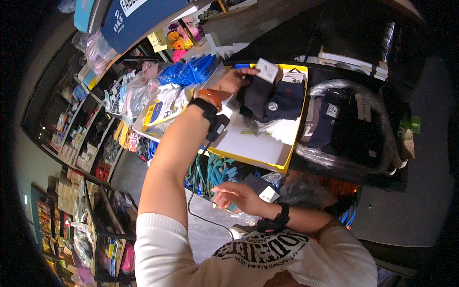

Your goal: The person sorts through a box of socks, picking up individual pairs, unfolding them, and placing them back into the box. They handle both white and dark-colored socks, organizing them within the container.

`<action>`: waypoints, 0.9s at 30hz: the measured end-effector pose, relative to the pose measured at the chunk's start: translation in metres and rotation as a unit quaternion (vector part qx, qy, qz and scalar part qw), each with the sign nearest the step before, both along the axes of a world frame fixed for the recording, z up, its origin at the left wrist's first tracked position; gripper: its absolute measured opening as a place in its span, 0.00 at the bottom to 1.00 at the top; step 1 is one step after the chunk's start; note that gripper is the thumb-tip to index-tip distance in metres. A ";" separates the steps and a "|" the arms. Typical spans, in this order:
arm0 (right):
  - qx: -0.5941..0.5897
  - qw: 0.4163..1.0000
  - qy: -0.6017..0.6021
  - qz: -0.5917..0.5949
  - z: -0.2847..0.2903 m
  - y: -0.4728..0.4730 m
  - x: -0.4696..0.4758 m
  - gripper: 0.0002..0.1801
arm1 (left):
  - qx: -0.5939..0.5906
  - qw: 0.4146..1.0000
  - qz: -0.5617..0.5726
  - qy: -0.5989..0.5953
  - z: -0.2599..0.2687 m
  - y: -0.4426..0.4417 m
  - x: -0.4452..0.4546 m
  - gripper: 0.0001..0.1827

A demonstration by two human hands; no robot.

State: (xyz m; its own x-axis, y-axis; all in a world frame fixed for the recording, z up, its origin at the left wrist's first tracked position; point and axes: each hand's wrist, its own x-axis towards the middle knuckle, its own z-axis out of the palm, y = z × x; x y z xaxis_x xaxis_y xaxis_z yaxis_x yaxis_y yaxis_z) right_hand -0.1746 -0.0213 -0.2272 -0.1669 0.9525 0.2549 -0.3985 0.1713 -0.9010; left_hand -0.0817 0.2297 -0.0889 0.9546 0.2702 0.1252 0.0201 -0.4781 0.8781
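My left hand (233,80) reaches over a shallow white box with yellow edges (256,163). Its fingertips are at the white label (267,70) of dark folded fabric goods (256,95); whether they grip it is unclear. Beside these lies another dark folded piece (287,104) with a round pale mark and its own label. Clear plastic film (260,126) shows below them in the box. Nearer my body, my right hand (238,199) hangs with fingers apart and nothing visible in it, next to a dark item with a white tag (269,194).
Right of the box lies a plastic-wrapped pack of dark goods (344,125). Blue plastic packets (188,70) and yellow-and-white bags (161,111) sit to the left. Teal gloves (218,170) hang below the box. A black cable (190,201) runs from my left wrist. Stocked shelves (86,143) stand at far left.
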 end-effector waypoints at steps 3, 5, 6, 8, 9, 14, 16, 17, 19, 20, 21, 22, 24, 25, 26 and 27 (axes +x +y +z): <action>-0.002 1.000 0.009 0.004 0.005 -0.006 0.002 0.14 | 0.312 0.947 0.033 0.064 -0.040 0.018 0.002 0.18; 0.027 1.000 0.013 -0.010 -0.004 -0.004 0.008 0.17 | 0.176 0.983 0.047 0.029 -0.046 0.026 0.007 0.19; 0.068 0.997 0.001 -0.029 -0.010 0.000 0.011 0.18 | 0.104 0.993 0.055 0.014 -0.046 0.025 0.006 0.20; 0.039 0.999 0.008 -0.019 -0.017 0.002 0.013 0.18 | 0.098 0.986 0.121 0.056 -0.042 0.024 0.018 0.21; 0.027 1.000 0.010 -0.009 -0.014 0.003 0.012 0.18 | 0.097 0.980 0.159 0.075 -0.038 0.025 0.020 0.21; 0.006 1.000 0.016 0.001 0.002 -0.004 0.010 0.15 | 0.402 0.911 0.077 0.039 -0.036 0.004 0.009 0.20; 0.000 1.000 0.016 0.011 -0.003 -0.005 0.004 0.15 | 0.415 0.906 0.071 0.045 -0.038 0.018 0.004 0.19; -0.001 1.000 0.012 0.017 -0.006 -0.004 0.003 0.15 | 0.422 0.903 0.070 0.049 -0.040 0.024 -0.002 0.19; 0.006 1.000 0.006 0.004 -0.011 0.000 0.008 0.15 | 0.356 0.927 -0.024 0.115 -0.013 -0.003 -0.001 0.18; 0.015 1.000 -0.001 0.004 -0.012 0.001 0.009 0.15 | 0.331 0.927 -0.065 0.162 0.000 -0.016 -0.006 0.17; 0.022 1.000 -0.008 0.010 -0.012 0.001 0.007 0.15 | 0.301 0.925 -0.102 0.208 0.006 -0.027 -0.016 0.17; -0.005 1.000 -0.017 0.015 -0.004 0.000 0.007 0.15 | 0.335 0.913 -0.087 0.216 0.005 -0.036 -0.029 0.17; -0.012 1.000 0.008 0.025 -0.025 0.015 0.004 0.14 | 0.273 0.945 -0.079 0.159 -0.003 -0.023 -0.045 0.16; -0.020 0.999 0.025 0.040 -0.036 0.023 0.006 0.13 | 0.237 0.962 -0.049 0.123 -0.007 -0.019 -0.060 0.16; -0.051 0.999 0.000 0.012 -0.051 0.033 0.014 0.14 | 0.190 0.975 -0.019 0.110 -0.006 -0.023 -0.068 0.15; -0.081 0.996 -0.025 -0.016 -0.069 0.044 0.023 0.15 | 0.143 0.985 0.011 0.097 0.001 -0.028 -0.076 0.15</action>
State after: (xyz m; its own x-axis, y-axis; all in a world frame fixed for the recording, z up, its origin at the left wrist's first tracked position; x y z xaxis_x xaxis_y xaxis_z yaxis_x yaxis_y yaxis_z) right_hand -0.1511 0.0226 -0.2961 -0.1449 0.9854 0.0897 -0.3493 0.0339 -0.9364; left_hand -0.1577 0.2019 -0.0883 0.9624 0.2713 0.0143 0.1879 -0.7029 0.6860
